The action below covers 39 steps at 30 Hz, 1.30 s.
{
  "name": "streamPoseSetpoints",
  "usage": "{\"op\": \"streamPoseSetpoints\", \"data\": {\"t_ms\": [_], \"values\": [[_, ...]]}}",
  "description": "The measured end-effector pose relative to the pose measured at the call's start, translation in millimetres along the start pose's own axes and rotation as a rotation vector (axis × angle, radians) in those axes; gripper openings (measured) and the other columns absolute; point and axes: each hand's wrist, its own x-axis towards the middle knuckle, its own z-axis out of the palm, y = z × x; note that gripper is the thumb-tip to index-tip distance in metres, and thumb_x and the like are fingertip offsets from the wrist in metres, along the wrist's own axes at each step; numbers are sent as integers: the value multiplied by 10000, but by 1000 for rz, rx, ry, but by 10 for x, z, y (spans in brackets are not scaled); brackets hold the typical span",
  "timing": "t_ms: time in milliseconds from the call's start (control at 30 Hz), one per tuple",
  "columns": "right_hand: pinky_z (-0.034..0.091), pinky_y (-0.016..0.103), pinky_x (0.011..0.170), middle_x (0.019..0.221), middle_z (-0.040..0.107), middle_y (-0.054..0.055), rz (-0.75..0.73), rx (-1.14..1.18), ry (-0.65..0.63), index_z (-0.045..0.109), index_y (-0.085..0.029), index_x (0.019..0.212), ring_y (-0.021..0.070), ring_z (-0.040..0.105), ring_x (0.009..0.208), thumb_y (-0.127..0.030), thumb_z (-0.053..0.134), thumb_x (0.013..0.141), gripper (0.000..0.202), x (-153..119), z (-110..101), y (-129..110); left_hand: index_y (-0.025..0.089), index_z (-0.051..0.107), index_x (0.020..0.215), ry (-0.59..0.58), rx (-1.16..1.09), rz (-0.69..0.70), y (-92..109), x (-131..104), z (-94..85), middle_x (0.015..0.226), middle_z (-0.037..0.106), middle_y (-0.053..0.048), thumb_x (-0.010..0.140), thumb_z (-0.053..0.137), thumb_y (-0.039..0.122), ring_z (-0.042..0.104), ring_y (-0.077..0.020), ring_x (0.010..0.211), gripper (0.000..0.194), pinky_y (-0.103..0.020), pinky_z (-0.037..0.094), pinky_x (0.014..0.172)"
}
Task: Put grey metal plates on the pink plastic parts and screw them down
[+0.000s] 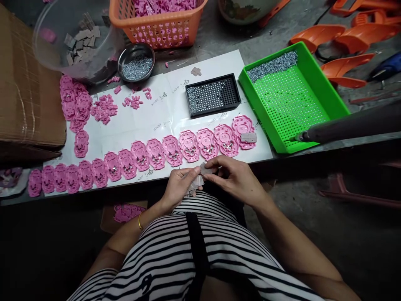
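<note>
Hidden parts: your fingers cover much of the grey plates [197, 182], so you cannot count them; a dark rod [354, 119] masks the near right corner of the green tray [332, 98]; the orange basket [194, 21] and clear tub [46, 56] are cut off at the top.
Left grip: your left hand [173, 188] clasps the bunch, thumb on top.
Right grip: your right hand [239, 179] pinches the bunch's upper-right end; one plate or several, you cannot tell.
Plate position: in front of your striped top, just nearer you than the row of pink casings [156, 154].
Plate axis: the held ones fan unevenly, their long axis unclear; the loose plate [248, 138] on the rightmost casing lies left to right across it.
Edges: your hands meet at the table's near edge; white sheet [138, 123] shows between the casings and the black tray [216, 112].
</note>
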Motion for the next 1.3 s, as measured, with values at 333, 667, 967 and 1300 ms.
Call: {"op": "streamPoseSetpoints", "data": {"t_ms": [333, 667, 967, 1300], "values": [[501, 367, 860, 1075, 598, 90, -83, -163, -36, 599, -207, 1107, 227, 580, 989, -310, 616, 913, 221, -17, -45, -47, 117, 695, 731, 34, 156, 46, -32, -32, -27, 549, 592, 2, 764, 653, 587, 475, -58, 400, 472, -161, 375, 363], [486, 395, 881, 1069, 638, 71, -188, -406, 198, 633, -218, 1116, 242, 570, 1005, -289, 568, 946, 195, 35, -314, 46, 122, 715, 918, -104, -26, -68, -41, -40, 5, 735, 653, -45, 794, 637, 546, 551, -77, 485, 449, -151, 382, 360], [446, 440, 879, 1077, 637, 67, -181, -741, 176, 634, -198, 1119, 275, 522, 977, -267, 541, 941, 213, 153, -537, 364, 109, 721, 930, -187, -125, -174, -27, -29, -54, 716, 649, -62, 802, 541, 416, 528, -82, 444, 379, -162, 338, 345], [457, 434, 884, 1039, 630, 85, -195, -517, 156, 622, -205, 1119, 278, 545, 996, -308, 561, 931, 223, 31, -406, 84, 83, 649, 1132, -223, -133, -124, 38, -60, -85, 579, 615, -30, 819, 476, 321, 482, -77, 389, 429, -167, 355, 371]]}}
